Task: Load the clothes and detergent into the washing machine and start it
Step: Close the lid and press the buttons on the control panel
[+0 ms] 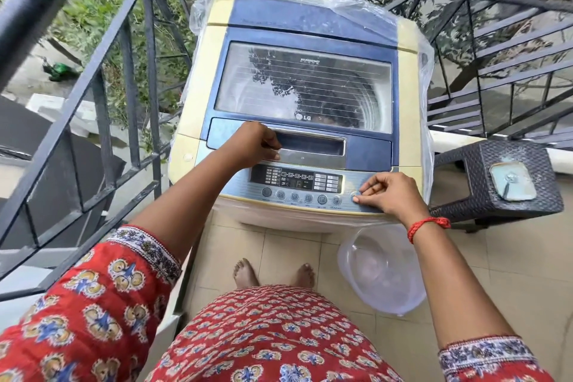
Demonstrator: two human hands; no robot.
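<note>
A blue and cream top-load washing machine (406, 49) stands in front of me with its glass lid (304, 87) closed. Through the glass the drum shows only dimly behind reflections. My left hand (257, 144) rests with curled fingers on the left end of the lid's handle recess (313, 146). My right hand (387, 192) sits on the right end of the control panel (297, 183), thumb pressed on a round button at the far right. The small display shows lit digits. No clothes or detergent can be seen outside the machine.
A clear plastic tub (381, 270), nothing in it, lies on the tiled floor at my right. A dark wicker stool (465, 183) carrying a small metal-lidded container (511, 180) stands right of the machine. Black metal railing (130, 77) encloses the left and back. Loose plastic sheet (426, 77) drapes the machine.
</note>
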